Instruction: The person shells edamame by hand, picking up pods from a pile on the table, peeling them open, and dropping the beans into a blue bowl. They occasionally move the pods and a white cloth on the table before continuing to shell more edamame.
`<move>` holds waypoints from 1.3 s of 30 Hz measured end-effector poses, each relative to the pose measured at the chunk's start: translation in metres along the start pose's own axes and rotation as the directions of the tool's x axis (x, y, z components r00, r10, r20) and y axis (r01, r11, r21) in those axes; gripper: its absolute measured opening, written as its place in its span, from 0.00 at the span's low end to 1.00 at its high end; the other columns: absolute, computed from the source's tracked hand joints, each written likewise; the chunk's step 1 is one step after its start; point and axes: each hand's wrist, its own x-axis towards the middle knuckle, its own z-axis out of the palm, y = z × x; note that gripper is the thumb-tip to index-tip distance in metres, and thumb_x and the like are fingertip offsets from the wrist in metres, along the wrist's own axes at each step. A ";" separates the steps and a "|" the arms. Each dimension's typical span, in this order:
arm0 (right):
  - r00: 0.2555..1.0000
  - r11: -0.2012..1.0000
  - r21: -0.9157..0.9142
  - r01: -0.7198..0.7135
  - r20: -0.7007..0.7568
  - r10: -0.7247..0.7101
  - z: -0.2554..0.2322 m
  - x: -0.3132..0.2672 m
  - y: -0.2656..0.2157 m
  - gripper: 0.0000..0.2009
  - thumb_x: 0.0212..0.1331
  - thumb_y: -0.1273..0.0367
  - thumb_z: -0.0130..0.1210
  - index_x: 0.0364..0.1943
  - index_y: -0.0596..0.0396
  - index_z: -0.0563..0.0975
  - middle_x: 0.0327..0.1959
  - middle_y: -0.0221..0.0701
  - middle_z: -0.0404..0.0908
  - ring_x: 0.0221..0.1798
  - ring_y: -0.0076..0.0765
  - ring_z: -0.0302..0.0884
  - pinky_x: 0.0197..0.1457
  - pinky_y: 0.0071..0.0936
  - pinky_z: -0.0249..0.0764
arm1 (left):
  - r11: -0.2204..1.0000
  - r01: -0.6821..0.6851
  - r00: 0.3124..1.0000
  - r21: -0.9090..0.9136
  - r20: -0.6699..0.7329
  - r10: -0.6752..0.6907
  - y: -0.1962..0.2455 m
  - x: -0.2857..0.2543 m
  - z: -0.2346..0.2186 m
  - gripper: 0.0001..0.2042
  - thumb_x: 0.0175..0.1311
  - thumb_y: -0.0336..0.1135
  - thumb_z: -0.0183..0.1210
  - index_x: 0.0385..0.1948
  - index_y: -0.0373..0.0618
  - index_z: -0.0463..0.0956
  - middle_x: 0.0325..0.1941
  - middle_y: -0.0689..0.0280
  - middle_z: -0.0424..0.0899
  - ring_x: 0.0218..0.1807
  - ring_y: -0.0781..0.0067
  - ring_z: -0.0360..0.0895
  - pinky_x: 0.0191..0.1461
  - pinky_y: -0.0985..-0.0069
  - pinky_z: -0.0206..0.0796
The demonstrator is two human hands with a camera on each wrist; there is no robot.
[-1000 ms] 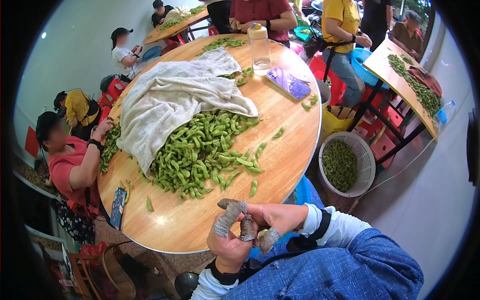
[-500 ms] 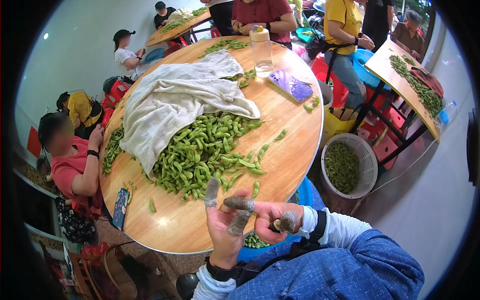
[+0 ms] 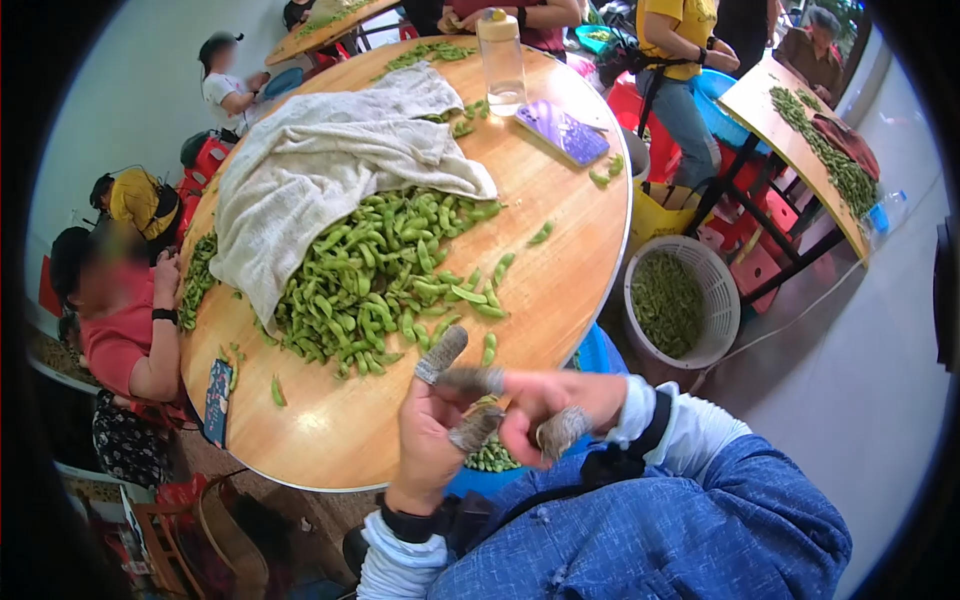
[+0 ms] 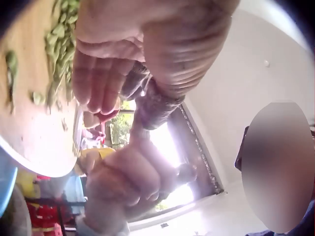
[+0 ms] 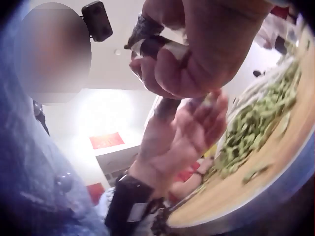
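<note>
In the head view, my left hand (image 3: pixel 425 445) is palm up in front of the table edge, its thumb and fingers pinching a small yellowish-green pod (image 3: pixel 486 402). My right hand (image 3: pixel 575 397) reaches across, its index finger lying over the left fingers. Grey knitted finger covers (image 3: pixel 563 432) sit on the thumb and index finger of both hands. In the right wrist view, the right fingers curl round a small dark and pale object (image 5: pixel 151 47) whose kind I cannot tell. Below the hands, pale green beans (image 3: pixel 492 457) lie in a blue basin (image 3: pixel 470 482).
A heap of green soybean pods (image 3: pixel 370 270), partly under a whitish towel (image 3: pixel 330 165), covers much of the round table (image 3: pixel 565 260). A bottle (image 3: pixel 503 65) and purple phone (image 3: pixel 563 132) stand behind. A white basket (image 3: pixel 728 300) of pods is at right. Several people work around.
The hands drew apart, the left index finger straightening, then came together again with the right index over the left fingers. The head view has shifted, so the table sits slightly higher and further left.
</note>
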 end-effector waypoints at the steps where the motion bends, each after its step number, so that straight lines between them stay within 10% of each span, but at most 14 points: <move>1: 0.995 0.998 -0.053 0.023 -0.096 -0.028 0.004 -0.007 -0.011 0.43 0.50 0.62 0.58 0.64 0.53 0.40 0.23 0.30 0.72 0.26 0.23 0.68 0.30 0.18 0.64 | 0.993 0.005 1.000 0.120 -0.005 -0.004 -0.002 0.001 -0.012 0.29 0.48 0.23 0.61 0.54 0.37 0.59 0.41 0.58 0.76 0.43 0.71 0.74 0.49 0.75 0.66; 6: 0.894 0.970 -0.243 -0.006 -0.436 -0.103 -0.026 -0.052 -0.008 0.18 0.56 0.68 0.52 0.51 0.57 0.68 0.32 0.26 0.75 0.35 0.16 0.70 0.38 0.15 0.68 | 0.858 0.041 0.993 0.513 -0.119 0.024 -0.006 0.013 -0.028 0.12 0.50 0.21 0.57 0.38 0.34 0.74 0.30 0.65 0.79 0.32 0.77 0.75 0.39 0.79 0.69; 14: 0.714 0.865 -0.502 0.000 -0.605 -0.351 -0.025 -0.050 0.012 0.11 0.56 0.71 0.52 0.41 0.61 0.74 0.36 0.27 0.77 0.39 0.21 0.72 0.44 0.20 0.69 | 0.271 -0.236 0.972 0.933 0.220 0.087 -0.032 0.065 -0.004 0.09 0.44 0.27 0.60 0.27 0.35 0.72 0.20 0.57 0.72 0.23 0.63 0.71 0.26 0.72 0.61; 18: 0.675 0.825 -0.564 -0.009 -0.612 -0.411 -0.029 -0.045 0.018 0.12 0.55 0.73 0.52 0.43 0.61 0.73 0.36 0.29 0.77 0.40 0.21 0.71 0.45 0.20 0.69 | 0.318 -0.126 0.988 0.940 0.149 -0.050 -0.036 0.068 -0.005 0.11 0.44 0.27 0.60 0.29 0.35 0.71 0.20 0.60 0.71 0.24 0.65 0.71 0.27 0.73 0.61; 21: 0.685 0.831 -0.556 -0.021 -0.613 -0.394 -0.030 -0.037 0.025 0.15 0.55 0.73 0.52 0.47 0.61 0.70 0.35 0.30 0.76 0.38 0.20 0.71 0.43 0.19 0.68 | 0.584 0.056 0.992 0.810 0.022 -0.126 -0.038 0.060 -0.012 0.12 0.48 0.25 0.58 0.36 0.36 0.72 0.25 0.64 0.75 0.28 0.72 0.74 0.32 0.77 0.65; 24: 0.747 0.830 -0.556 -0.042 -0.569 -0.343 -0.026 -0.025 0.031 0.18 0.54 0.73 0.52 0.50 0.61 0.68 0.33 0.29 0.75 0.36 0.20 0.70 0.42 0.20 0.68 | 0.961 0.182 0.981 0.210 -0.107 -0.163 -0.028 0.043 -0.009 0.12 0.52 0.21 0.54 0.40 0.36 0.72 0.35 0.63 0.78 0.37 0.74 0.75 0.43 0.79 0.66; 31: 0.813 0.862 -0.497 0.098 -0.459 -0.357 -0.019 0.007 0.037 0.15 0.53 0.73 0.53 0.46 0.59 0.72 0.32 0.33 0.76 0.35 0.26 0.72 0.40 0.23 0.68 | 0.993 -0.066 0.992 -0.093 -0.109 0.056 -0.022 0.012 -0.003 0.10 0.53 0.20 0.55 0.38 0.37 0.73 0.43 0.63 0.76 0.47 0.73 0.72 0.54 0.77 0.62; 35: 0.795 0.417 -0.907 -0.061 -0.296 -0.529 -0.017 0.004 0.022 0.12 0.45 0.76 0.55 0.37 0.62 0.74 0.29 0.39 0.74 0.33 0.42 0.72 0.36 0.29 0.68 | 0.999 -0.003 0.969 0.036 -0.247 0.011 -0.026 -0.001 -0.012 0.07 0.57 0.25 0.53 0.37 0.37 0.73 0.36 0.62 0.78 0.39 0.74 0.75 0.45 0.80 0.67; 39: 0.811 0.045 -0.995 -0.088 -0.098 -0.576 -0.019 0.003 0.016 0.12 0.33 0.80 0.53 0.28 0.62 0.74 0.27 0.39 0.71 0.33 0.47 0.69 0.34 0.35 0.68 | 0.820 0.508 0.859 -0.265 0.079 -0.507 -0.008 -0.002 -0.031 0.09 0.62 0.34 0.49 0.37 0.38 0.72 0.25 0.61 0.78 0.25 0.75 0.75 0.28 0.82 0.66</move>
